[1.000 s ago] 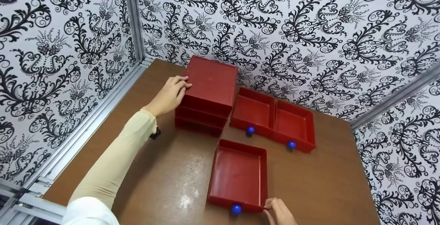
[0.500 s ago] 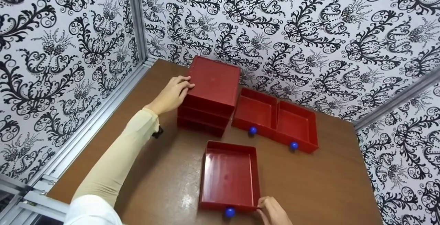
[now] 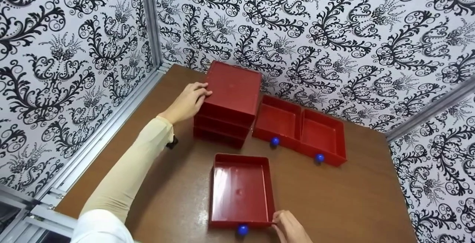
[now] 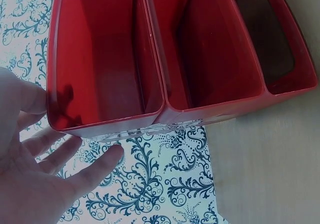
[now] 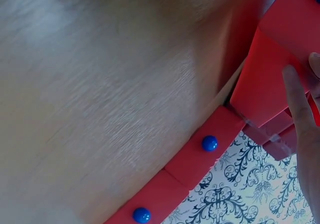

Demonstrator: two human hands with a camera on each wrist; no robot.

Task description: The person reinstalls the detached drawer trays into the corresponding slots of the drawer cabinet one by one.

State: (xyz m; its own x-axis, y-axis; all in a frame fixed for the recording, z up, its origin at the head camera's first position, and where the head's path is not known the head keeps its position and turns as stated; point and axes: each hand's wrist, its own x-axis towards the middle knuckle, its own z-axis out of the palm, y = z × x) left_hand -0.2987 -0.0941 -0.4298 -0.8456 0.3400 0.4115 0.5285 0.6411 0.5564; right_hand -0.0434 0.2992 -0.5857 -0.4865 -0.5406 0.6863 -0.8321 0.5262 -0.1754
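Observation:
At the back left stands a red plastic drawer cabinet (image 3: 233, 87), its open compartments facing forward. My left hand (image 3: 187, 102) rests on its top left edge, fingertips over the top. In the left wrist view, the left hand's fingers (image 4: 102, 169) are loosely spread beside the cabinet's (image 4: 112, 69) bare compartments. A loose red drawer (image 3: 241, 194) lies on the table, its blue round knob (image 3: 243, 229) toward me. My right hand (image 3: 291, 228) pinches the drawer's near right corner. In the right wrist view a finger (image 5: 297, 96) lies along the drawer's outer side (image 5: 265, 79).
Two more red drawers, one left (image 3: 279, 118) and one right (image 3: 323, 135), sit side by side right of the cabinet, with blue knobs in front. Patterned wall panels (image 3: 297, 31) and a metal frame rail (image 3: 111, 131) border the brown table (image 3: 334, 202).
The right hand has slid the loose drawer to the left and turned it slightly, so it now lies straighter toward me. The left hand has kept its place on the cabinet.

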